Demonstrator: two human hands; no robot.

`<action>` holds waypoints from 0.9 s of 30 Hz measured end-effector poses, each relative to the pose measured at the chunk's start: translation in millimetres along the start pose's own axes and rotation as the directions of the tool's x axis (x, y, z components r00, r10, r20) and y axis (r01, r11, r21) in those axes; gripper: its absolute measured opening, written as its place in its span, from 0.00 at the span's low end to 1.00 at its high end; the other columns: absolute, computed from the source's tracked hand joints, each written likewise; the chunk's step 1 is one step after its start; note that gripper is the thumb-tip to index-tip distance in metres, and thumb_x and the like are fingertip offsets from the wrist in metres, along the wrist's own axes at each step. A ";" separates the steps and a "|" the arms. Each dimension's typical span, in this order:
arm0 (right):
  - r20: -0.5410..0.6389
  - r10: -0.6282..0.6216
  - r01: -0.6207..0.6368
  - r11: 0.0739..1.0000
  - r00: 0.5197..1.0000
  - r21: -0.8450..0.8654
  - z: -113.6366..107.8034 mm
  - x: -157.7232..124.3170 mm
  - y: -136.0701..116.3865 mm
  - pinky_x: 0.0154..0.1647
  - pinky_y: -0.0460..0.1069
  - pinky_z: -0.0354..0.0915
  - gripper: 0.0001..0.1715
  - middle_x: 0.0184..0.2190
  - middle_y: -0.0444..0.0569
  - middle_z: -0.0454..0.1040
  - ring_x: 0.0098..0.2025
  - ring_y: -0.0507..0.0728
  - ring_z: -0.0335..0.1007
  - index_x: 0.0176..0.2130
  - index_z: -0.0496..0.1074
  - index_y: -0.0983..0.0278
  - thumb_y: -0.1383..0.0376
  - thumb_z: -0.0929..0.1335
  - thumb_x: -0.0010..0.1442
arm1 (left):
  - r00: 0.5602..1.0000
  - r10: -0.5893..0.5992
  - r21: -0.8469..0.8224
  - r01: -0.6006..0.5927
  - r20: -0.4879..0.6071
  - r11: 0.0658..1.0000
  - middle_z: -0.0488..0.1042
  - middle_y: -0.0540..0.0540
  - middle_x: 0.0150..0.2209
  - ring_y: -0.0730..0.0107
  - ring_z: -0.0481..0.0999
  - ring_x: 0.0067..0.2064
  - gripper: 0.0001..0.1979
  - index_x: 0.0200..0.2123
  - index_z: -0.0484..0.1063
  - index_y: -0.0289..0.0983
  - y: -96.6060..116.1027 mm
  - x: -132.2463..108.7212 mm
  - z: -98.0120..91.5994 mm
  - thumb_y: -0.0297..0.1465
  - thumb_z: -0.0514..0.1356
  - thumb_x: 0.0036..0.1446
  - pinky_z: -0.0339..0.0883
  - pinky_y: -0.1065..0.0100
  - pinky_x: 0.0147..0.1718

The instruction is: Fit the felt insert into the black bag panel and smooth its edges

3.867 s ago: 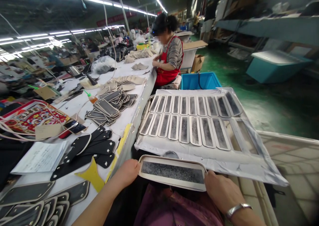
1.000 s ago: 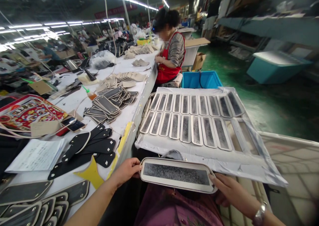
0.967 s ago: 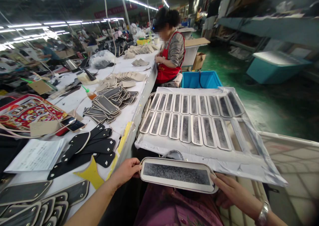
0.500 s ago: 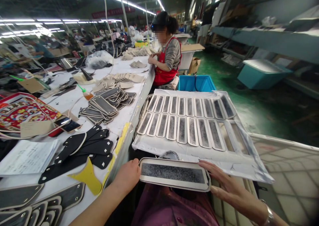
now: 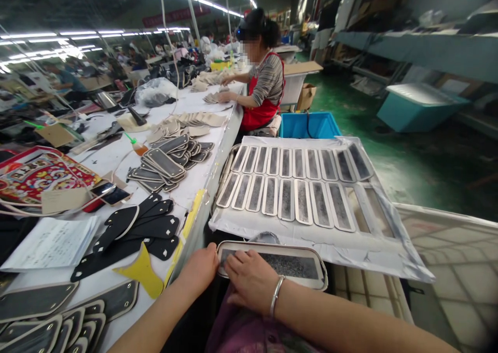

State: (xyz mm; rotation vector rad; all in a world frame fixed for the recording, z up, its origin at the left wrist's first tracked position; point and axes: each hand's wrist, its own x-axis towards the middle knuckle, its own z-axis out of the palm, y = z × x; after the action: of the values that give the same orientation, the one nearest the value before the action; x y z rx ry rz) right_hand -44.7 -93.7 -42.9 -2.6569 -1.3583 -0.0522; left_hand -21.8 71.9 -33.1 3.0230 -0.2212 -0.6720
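A long panel (image 5: 299, 264) with rounded ends, a pale rim and a dark speckled middle lies crosswise above my lap. My left hand (image 5: 200, 270) is closed on its left end, thumb at the upper corner. Across the panel's left part rests my right hand (image 5: 252, 278), its fingers laid on the dark face and its thumb below the lower edge. Beyond the panel, a white-covered board (image 5: 249, 225) bears two rows of similar dark panels with pale rims (image 5: 287, 200). A rounded grey shape (image 5: 266, 237) shows just behind the held panel.
On the table at left are stacked grey pieces (image 5: 165, 164), black strips (image 5: 150, 231), a yellow piece (image 5: 144, 273), papers (image 5: 52, 243) and a phone (image 5: 111, 192). A co-worker in a red apron (image 5: 262, 107) sits farther along, near a blue bin (image 5: 309, 125).
My right hand has moved left from the panel's right end onto its left part. My left hand keeps its hold. The co-worker's hands have shifted toward a small pile on the table.
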 end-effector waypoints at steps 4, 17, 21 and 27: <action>-0.005 -0.006 0.005 0.986 1.000 -0.164 14.6 -6.7 -10.6 0.40 0.58 0.63 0.25 0.47 0.62 0.66 0.47 0.65 0.57 0.47 0.68 0.76 0.58 0.66 0.58 | 1.000 -0.003 0.031 0.003 0.009 1.000 0.74 0.40 0.34 0.57 0.75 0.39 0.08 0.37 0.62 0.33 4.8 2.0 -0.6 0.26 0.45 0.62 0.59 0.65 0.31; 0.002 0.100 -0.096 0.945 0.995 0.312 -6.9 -11.4 8.4 0.44 0.60 0.62 0.35 0.43 0.56 0.69 0.46 0.65 0.61 0.45 0.68 0.68 0.48 0.72 0.45 | 0.992 -0.126 0.070 0.126 0.000 0.990 0.74 0.39 0.32 0.57 0.76 0.37 0.09 0.40 0.60 0.32 20.1 -12.1 2.1 0.28 0.43 0.63 0.58 0.66 0.28; 0.088 0.269 -0.208 0.459 0.959 0.864 -37.1 -34.3 42.5 0.46 0.55 0.65 0.43 0.54 0.56 0.62 0.46 0.60 0.67 0.58 0.55 0.62 0.48 0.68 0.50 | 0.987 -0.155 0.083 0.150 0.054 0.985 0.75 0.38 0.32 0.55 0.76 0.39 0.09 0.41 0.60 0.32 29.2 -4.8 -1.5 0.24 0.43 0.61 0.61 0.64 0.31; 0.134 0.873 -0.265 -0.006 0.470 0.964 -29.4 -144.2 142.6 0.30 0.46 0.68 0.23 0.35 0.50 0.71 0.30 0.50 0.69 0.41 0.66 0.65 0.49 0.62 0.57 | 0.989 -0.112 0.149 0.096 0.097 0.984 0.74 0.38 0.32 0.54 0.75 0.38 0.10 0.41 0.60 0.31 29.2 -2.4 2.6 0.25 0.42 0.62 0.64 0.61 0.33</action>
State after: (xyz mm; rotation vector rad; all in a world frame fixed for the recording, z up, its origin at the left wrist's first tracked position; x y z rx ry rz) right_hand -13.0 -296.1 -46.2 -1.6339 0.2348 0.0782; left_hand -28.8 43.3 -32.5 3.1583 -0.1201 -0.8612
